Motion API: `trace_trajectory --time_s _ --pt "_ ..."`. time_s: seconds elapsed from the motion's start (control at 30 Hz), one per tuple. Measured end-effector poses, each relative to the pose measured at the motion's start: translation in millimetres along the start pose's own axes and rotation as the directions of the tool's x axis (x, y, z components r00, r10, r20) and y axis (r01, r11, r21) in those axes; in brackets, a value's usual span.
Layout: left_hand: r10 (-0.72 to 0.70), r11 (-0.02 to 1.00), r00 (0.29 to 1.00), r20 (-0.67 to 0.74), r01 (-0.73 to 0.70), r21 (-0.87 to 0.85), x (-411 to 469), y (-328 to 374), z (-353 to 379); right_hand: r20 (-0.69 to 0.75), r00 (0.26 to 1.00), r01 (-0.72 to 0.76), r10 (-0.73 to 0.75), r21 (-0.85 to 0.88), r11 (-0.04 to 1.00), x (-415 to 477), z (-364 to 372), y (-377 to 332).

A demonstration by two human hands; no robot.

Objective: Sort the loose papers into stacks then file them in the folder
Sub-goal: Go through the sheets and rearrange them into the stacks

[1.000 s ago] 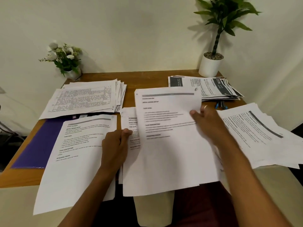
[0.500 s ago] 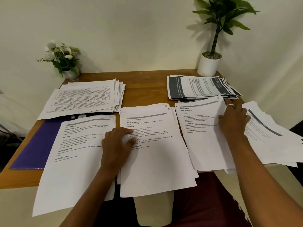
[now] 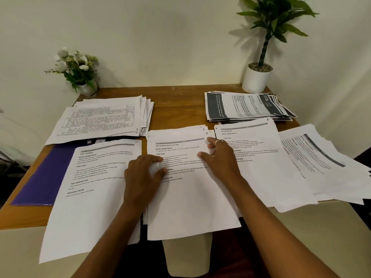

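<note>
Both hands lie flat with fingers relaxed and spread, gripping nothing: the left hand [image 3: 143, 173] presses on the left edge of the middle stack [image 3: 190, 197] at the centre of the frame, and the right hand [image 3: 218, 157], with a ring on one finger, rests on that stack's upper right edge. The stack overhangs the near edge of the counter [image 3: 176, 101]. Just left of the left hand lies the left sheet [image 3: 92, 193], which partly covers the purple folder [image 3: 42, 177] at lower left. Just right of the right hand lies the right sheet [image 3: 261, 163], and beyond it a loose pile [image 3: 325, 163] fans out at the right edge. A tabled stack [image 3: 104, 117] sits at upper left and a banded stack [image 3: 247, 106] at upper right. Flowers [image 3: 76, 67] and a plant [image 3: 257, 77] stand at the counter's far corners. A second ago the right hand held the right sheet lifted over the middle stack; half a second ago it was laying it down at the right; now it has come back to the middle stack, while the left hand has stayed where it was.
</note>
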State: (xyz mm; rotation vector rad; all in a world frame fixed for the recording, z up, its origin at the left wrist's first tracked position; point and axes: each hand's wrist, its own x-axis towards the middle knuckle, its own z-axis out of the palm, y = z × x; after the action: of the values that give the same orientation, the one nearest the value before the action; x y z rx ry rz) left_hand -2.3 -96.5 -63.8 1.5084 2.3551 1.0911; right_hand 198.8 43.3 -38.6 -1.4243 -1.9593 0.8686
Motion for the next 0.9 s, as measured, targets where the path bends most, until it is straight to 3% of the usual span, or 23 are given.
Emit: trace_trajectory --time_s 0.13,0.57,0.9 --pt "-0.003 1.000 1.000 -0.003 0.003 -0.002 0.5 -1.7 0.7 -0.061 0.997 -0.041 0.040 -0.015 0.999 2.8 2.5 1.9" --pt "-0.006 1.000 1.000 -0.004 0.005 -0.010 -0.9 -0.5 -0.1 -0.172 0.983 -0.018 0.066 0.264 0.964 0.9 2.6 0.6" --pt "-0.060 0.996 0.997 -0.047 0.057 -0.068 -0.4 -0.4 -0.3 -0.135 0.987 -0.053 0.086 0.234 0.971 9.2 -7.2 4.6"
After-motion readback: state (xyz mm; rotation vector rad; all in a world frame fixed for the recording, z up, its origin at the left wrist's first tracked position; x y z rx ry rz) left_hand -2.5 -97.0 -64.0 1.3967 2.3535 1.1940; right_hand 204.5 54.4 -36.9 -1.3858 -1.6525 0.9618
